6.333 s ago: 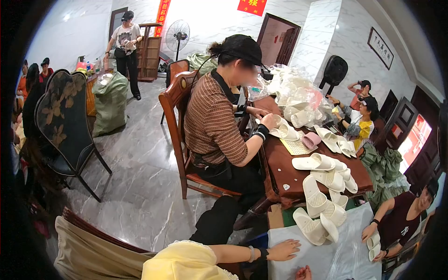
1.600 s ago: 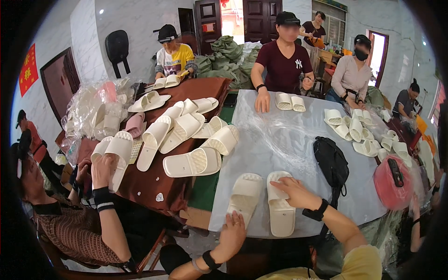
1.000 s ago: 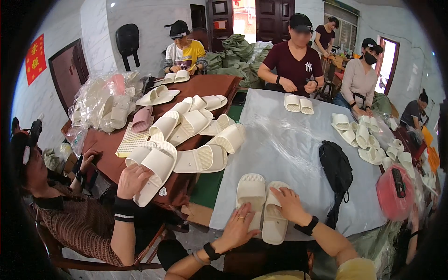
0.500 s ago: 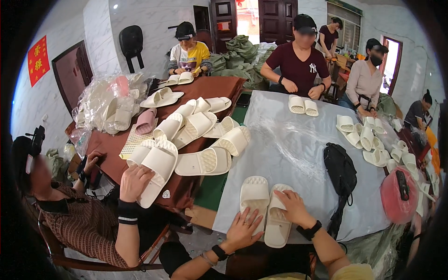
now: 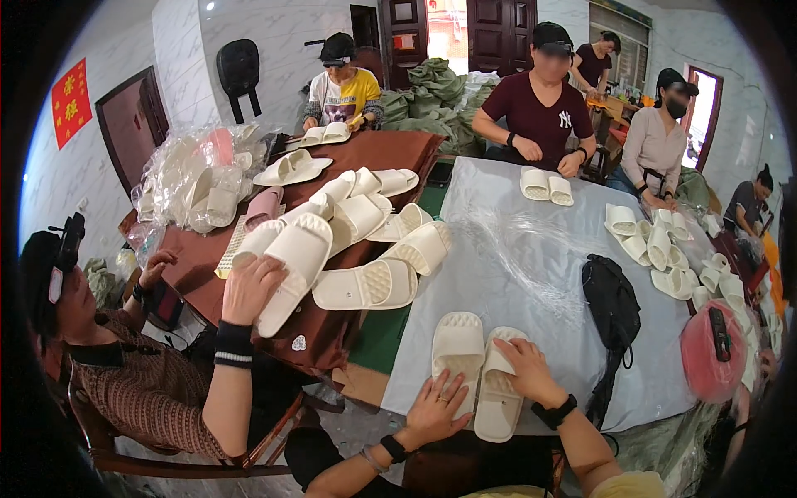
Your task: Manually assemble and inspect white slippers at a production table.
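Observation:
Two cream slippers lie side by side, soles down, near the front edge of the pale grey-covered table. My left hand (image 5: 436, 407) rests flat on the footbed of the left slipper (image 5: 457, 328), fingers stretched and spread, a ring on one finger. Over the strap of the right slipper (image 5: 498, 417) lies my right hand (image 5: 531, 373), its fingers extended and thumb apart, touching the strap's upper side. Both hands look open, neither wrapped round a slipper. A dark band circles each of my wrists.
A co-worker's hand (image 5: 253, 286) at left holds a cream slipper over a brown-covered table (image 5: 382, 153) with more slippers. Clear plastic film (image 5: 531, 257), a black bag (image 5: 610, 299) and a red plastic-wrapped bundle (image 5: 712, 353) lie on the grey side. Co-workers sit across.
The co-worker on the left has raised the cream slipper slightly, and that person's other hand has lifted a little. My hands and the two slippers beneath them keep their places.

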Tool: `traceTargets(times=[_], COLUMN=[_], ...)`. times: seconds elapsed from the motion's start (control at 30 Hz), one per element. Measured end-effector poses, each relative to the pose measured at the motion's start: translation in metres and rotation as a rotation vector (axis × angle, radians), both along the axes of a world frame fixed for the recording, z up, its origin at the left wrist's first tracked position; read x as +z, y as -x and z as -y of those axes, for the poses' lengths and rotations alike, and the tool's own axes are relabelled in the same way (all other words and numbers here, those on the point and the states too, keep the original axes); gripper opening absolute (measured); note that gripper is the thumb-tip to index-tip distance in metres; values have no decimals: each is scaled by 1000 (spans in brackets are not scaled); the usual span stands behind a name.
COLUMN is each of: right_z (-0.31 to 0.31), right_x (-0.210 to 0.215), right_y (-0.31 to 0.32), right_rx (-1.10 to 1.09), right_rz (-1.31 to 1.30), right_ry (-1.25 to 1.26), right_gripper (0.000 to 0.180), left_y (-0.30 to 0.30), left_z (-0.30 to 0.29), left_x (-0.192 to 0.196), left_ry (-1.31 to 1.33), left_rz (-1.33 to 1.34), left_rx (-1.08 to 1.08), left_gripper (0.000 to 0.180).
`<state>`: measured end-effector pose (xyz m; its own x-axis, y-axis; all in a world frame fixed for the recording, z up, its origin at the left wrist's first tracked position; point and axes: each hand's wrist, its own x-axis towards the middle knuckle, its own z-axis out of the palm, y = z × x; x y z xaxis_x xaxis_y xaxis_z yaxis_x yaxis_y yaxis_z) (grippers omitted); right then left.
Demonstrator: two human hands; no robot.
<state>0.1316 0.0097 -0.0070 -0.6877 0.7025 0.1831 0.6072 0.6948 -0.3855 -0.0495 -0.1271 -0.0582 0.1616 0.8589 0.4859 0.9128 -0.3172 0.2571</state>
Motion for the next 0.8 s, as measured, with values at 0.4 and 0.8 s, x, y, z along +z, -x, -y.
traceTargets(times=[0.4,0.8], right_z=[1,0], right_x=[3,2], right_y=[1,0], right_rx=[6,21], right_rz=[-26,-23], right_ry=[18,55], right_gripper=[60,64], left_y=[0,0], left_z=[0,1], left_x=[-1,4], left_ry=[-1,-21], left_rz=[2,-18], left_rx=[6,9], left_gripper=[47,46])
